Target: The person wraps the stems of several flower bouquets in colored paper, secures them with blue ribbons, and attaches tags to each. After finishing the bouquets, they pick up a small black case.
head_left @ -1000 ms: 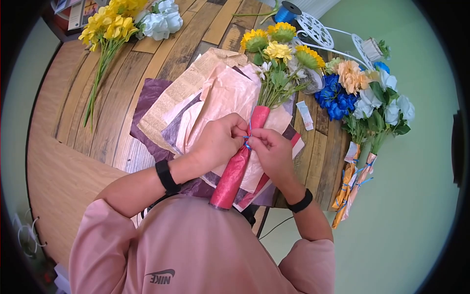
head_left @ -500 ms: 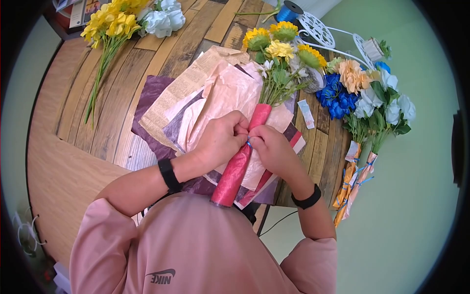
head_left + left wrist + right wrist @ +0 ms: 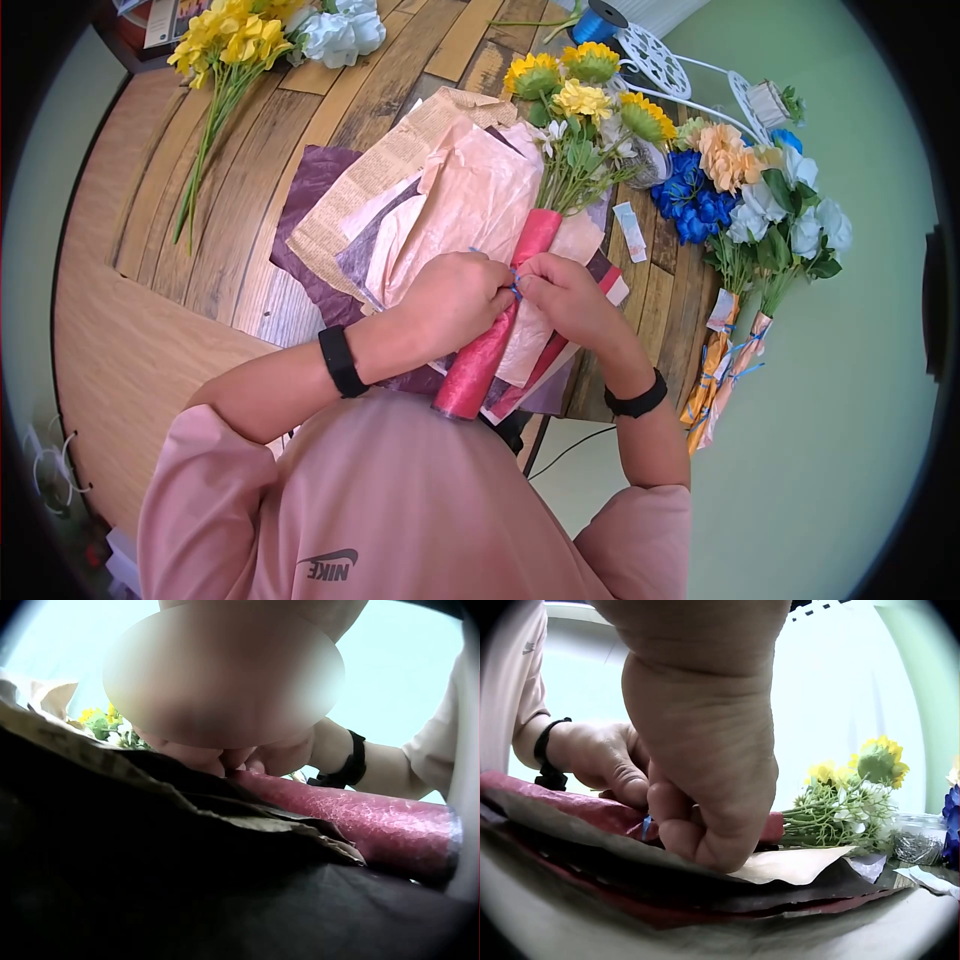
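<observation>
In the head view a bouquet of sunflowers (image 3: 590, 65) and small white flowers lies on stacked paper, its stems wrapped in red paper (image 3: 478, 368). A thin blue ribbon (image 3: 516, 284) goes round the wrap at its narrowed middle. My left hand (image 3: 455, 303), back up, has its fingers curled at the ribbon from the left; a blue end sticks out above its knuckles. From the right, my right hand (image 3: 568, 298) pinches the ribbon between thumb and forefinger. The right wrist view shows both hands meeting at the red wrap (image 3: 577, 810), a bit of blue ribbon (image 3: 646, 827) between them.
Under the bouquet spreads a pile of cream, newsprint and purple paper sheets (image 3: 345, 215). Two wrapped bouquets (image 3: 735, 340) lie along the table's right edge. At the back are a blue ribbon spool (image 3: 598, 22) and a white metal stand (image 3: 655, 62); yellow flowers (image 3: 245, 40) lie far left.
My left hand has rolled over, so its back faces up and its thumb is hidden. Half a second ago both hands were close together at the knot; the right hand keeps its pinch there.
</observation>
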The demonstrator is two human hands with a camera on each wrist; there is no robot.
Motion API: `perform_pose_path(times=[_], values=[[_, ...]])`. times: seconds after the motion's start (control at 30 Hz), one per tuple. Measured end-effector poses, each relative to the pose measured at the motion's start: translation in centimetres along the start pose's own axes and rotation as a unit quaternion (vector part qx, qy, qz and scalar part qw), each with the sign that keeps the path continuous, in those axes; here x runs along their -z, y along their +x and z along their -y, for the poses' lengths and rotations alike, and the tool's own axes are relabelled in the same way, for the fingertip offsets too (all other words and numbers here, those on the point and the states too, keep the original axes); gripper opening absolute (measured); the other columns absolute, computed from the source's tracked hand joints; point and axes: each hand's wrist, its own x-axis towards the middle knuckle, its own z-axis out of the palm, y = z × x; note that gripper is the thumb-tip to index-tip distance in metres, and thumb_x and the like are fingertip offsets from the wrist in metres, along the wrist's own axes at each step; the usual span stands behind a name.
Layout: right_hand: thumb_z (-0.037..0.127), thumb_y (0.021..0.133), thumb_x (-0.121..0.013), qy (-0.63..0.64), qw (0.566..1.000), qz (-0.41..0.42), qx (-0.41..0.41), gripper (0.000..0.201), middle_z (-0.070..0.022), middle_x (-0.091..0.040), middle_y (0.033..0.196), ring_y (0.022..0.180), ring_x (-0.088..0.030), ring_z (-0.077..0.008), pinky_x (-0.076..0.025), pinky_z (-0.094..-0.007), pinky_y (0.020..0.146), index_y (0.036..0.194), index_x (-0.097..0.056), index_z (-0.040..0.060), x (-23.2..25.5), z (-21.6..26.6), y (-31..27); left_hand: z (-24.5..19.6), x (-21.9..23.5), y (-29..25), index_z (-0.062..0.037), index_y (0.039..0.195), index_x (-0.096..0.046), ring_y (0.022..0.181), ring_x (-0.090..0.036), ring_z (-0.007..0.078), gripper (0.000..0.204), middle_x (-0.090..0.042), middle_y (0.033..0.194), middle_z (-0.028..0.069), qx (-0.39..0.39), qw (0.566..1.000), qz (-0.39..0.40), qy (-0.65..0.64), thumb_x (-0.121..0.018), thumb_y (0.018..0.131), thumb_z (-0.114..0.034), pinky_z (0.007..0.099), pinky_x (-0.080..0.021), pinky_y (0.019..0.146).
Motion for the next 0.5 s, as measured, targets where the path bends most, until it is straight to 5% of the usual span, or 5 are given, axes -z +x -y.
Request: perform_pose_path(times=[0.5], values=[[0.011, 0.092, -0.058, 0.103, 0.994, 0.018, -0.029, 0.016, 0.0006, -0.063, 0.082, 0.075, -0.054, -0.0072, -0.047, -0.0250, 0.068, 0.098, -0.065, -0.0026, 0.09, -0.68, -0.19, -0.03, -0.46, 0.53, -0.0035, 0.078, -0.066, 0.072, -0.064, 0.0351, 0.014, -0.065, 0.077, 0.0154, 0.002, 1.000, -0.029, 0.012, -0.065, 0.076, -0.017, 0.0437, -0.052, 0.068]])
